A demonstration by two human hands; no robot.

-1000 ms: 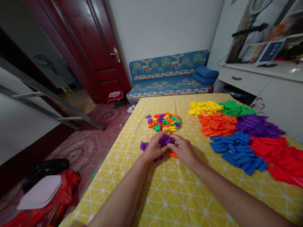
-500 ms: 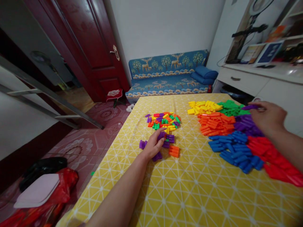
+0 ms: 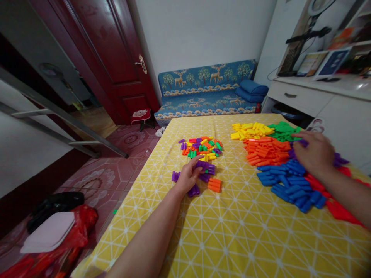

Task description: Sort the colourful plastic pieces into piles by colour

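My left hand [image 3: 188, 178] rests on the table with its fingers closed on purple plastic building pieces [image 3: 205, 166]; a bit of green shows among them. Beside it lie more purple pieces [image 3: 193, 190] and a joined orange block [image 3: 214, 185]. On the right, my right hand [image 3: 314, 152] is over the pile of purple pieces [image 3: 341, 160], thumb and forefinger apart. Purple shows between those fingers and seems to belong to the pile, most of which the hand covers.
Sorted piles of yellow [image 3: 251, 130], green [image 3: 285, 131], orange [image 3: 266, 151], blue [image 3: 292, 185] and red pieces [image 3: 342, 202] surround the purple one. A mixed-colour heap [image 3: 199, 146] lies beyond my left hand. The patterned yellow cloth [image 3: 226, 239] covers the table; a blue sofa [image 3: 205, 96] stands behind.
My right hand, which held a purple piece above the pile, has moved left and down onto the purple pile, with its fingers parted. My left hand stays in place on its purple pieces.
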